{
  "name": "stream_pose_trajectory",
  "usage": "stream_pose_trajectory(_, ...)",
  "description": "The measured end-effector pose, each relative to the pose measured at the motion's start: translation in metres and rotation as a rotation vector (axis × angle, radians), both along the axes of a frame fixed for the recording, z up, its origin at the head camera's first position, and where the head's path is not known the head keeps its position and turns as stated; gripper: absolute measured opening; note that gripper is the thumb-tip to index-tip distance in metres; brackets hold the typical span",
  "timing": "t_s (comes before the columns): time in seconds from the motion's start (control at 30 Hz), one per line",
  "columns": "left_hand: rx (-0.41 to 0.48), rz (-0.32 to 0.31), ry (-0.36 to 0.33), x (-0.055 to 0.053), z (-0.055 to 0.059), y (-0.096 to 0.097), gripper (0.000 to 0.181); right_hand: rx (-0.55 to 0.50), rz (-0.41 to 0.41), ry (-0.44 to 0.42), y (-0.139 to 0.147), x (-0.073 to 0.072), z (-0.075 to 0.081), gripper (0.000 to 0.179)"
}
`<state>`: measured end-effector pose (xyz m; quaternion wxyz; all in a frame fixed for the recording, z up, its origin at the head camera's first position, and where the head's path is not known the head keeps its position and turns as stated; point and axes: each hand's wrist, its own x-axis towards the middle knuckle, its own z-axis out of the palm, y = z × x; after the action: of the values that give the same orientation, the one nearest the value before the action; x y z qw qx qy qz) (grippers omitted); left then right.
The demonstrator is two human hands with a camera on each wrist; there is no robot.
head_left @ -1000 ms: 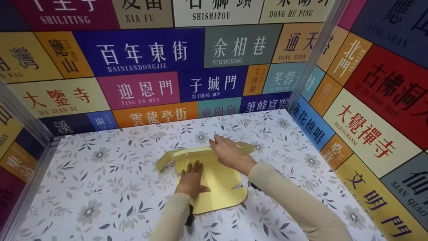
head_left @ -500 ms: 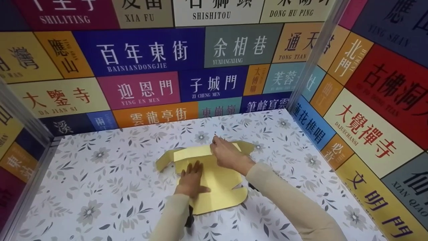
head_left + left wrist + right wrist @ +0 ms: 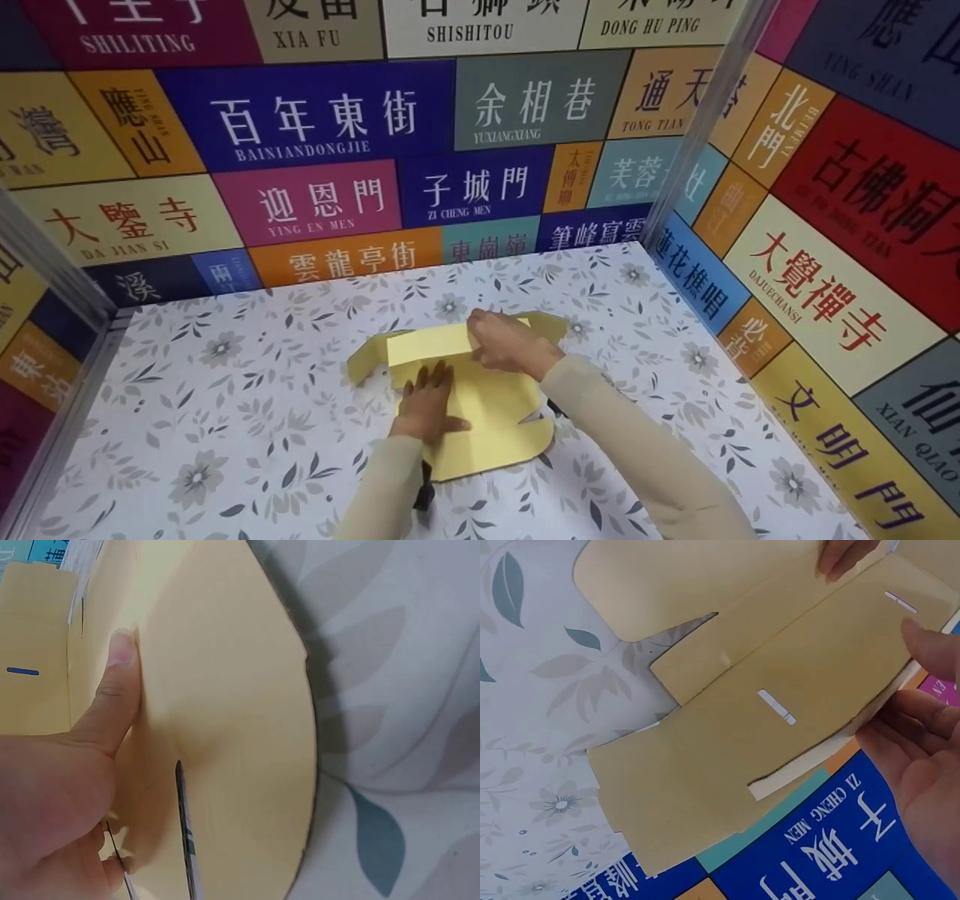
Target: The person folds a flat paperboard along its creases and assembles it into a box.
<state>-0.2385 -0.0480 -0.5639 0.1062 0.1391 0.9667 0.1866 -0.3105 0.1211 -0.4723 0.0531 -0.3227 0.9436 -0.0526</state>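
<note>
A flat-cut sheet of yellow cardboard, scored and notched, lies in front of me with its far panel raised. My left hand rests on the sheet with fingers spread; in the left wrist view its thumb lies straight along the surface. At the far edge, my right hand pinches a narrow pale flap. The right wrist view has its thumb on the inner side of the raised panel and its fingers curled behind. Slots are cut through that panel.
The sheet lies on a table covered in a floral print. Angled side tabs stick out at its far left and right. Walls of coloured sign panels stand behind and at both sides.
The right hand's fingers have gone from stretched out to curled at the far edge. The pale flap has tipped toward me and shows more of its face. The left hand stays put.
</note>
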Motion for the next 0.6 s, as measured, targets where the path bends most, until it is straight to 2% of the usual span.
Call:
stream_pose_trajectory(0.1, -0.004, 0.007, -0.012, 0.001, 0.002, 0.000, 0.102, 0.004, -0.005, -0.006, -0.004, -0.004, 0.001, 0.042)
stream_pose_trajectory(0.3, -0.026, -0.013, 0.017, 0.000, -0.005, 0.001, 0.103, -0.018, 0.030, 0.036, -0.004, -0.010, -0.002, 0.047)
stream_pose_trajectory(0.43, -0.011, -0.018, 0.027, 0.000, -0.004, 0.000, 0.103, -0.061, 0.003, 0.027, -0.004, -0.012, -0.002, 0.050)
stream_pose_trajectory(0.53, 0.005, -0.016, 0.046, 0.000, -0.005, -0.002, 0.102, -0.055, -0.039, -0.003, -0.007, -0.013, -0.002, 0.066)
stream_pose_trajectory(0.6, 0.018, -0.012, 0.062, 0.002, -0.007, -0.002, 0.102, -0.012, -0.044, -0.010, -0.009, -0.012, -0.002, 0.073)
